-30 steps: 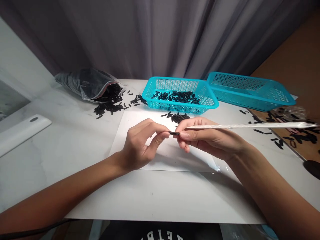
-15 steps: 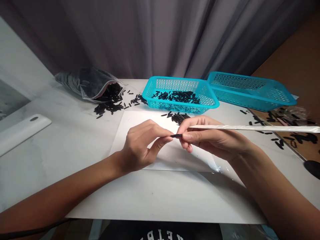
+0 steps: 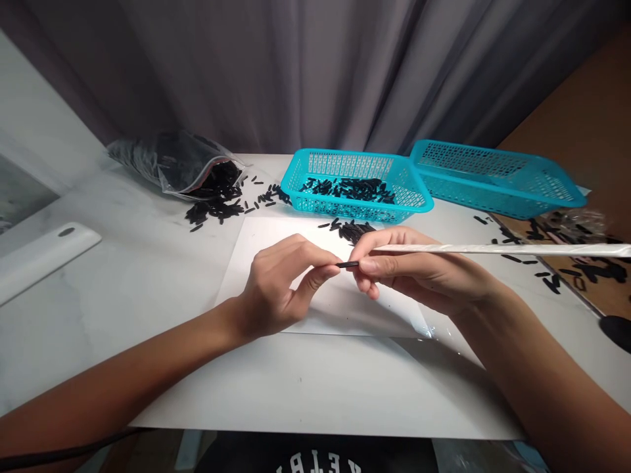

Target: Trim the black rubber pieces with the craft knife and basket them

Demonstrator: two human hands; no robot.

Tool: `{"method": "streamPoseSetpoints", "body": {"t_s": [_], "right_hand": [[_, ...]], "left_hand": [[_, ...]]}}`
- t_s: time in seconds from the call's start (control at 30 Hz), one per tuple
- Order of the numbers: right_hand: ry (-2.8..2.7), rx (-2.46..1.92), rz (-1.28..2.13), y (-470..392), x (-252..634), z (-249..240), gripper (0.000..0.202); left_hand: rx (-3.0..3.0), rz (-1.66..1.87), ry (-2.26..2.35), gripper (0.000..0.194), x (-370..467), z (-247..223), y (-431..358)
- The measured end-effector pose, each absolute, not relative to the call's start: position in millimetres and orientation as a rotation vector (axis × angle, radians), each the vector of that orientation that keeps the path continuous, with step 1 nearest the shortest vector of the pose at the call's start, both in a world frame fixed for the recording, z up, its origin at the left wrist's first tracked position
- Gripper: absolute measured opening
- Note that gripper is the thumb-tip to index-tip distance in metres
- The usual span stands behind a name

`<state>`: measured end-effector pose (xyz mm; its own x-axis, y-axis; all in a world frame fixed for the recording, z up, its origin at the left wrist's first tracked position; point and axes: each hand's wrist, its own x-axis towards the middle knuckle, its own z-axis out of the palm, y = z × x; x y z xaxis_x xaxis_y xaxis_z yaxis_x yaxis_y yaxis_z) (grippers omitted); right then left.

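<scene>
Over a sheet of white paper [image 3: 256,263], a small, slim black piece [image 3: 349,264] is held level between both hands. My left hand [image 3: 283,286] pinches its left end between thumb and forefinger. My right hand [image 3: 404,266] grips the right end with thumb and fingertips. A long white stick [image 3: 503,249] with a twisted surface also lies in the right hand, its tip hidden behind the fingers, and runs out past the right edge of the picture. Just beyond the hands is a little heap of similar black pieces [image 3: 355,231].
A blue mesh basket [image 3: 357,209] holds many black pieces; a second blue basket [image 3: 497,197] touches it on the right. At back left, a clear zip bag [image 3: 182,164] spills black pieces. More lie scattered at right. A white handle-like object [image 3: 49,259] rests at far left.
Both hands keep their hold on the black piece, which looks slightly more level. The view has shifted a little; nothing else visibly differs.
</scene>
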<state>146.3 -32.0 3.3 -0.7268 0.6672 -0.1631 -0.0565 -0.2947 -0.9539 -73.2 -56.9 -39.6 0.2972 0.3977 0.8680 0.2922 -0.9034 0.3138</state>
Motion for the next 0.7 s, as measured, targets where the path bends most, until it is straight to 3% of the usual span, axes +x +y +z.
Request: {"method": "streamPoseSetpoints", "body": {"t_s": [0.7], "right_hand": [[-1.493,-0.759,2.089,-31.5,143.7,1.3,0.015]], "left_hand": [[2.395,1.539,0.703,0.012,-74.3,-42.7,-58.8]]}}
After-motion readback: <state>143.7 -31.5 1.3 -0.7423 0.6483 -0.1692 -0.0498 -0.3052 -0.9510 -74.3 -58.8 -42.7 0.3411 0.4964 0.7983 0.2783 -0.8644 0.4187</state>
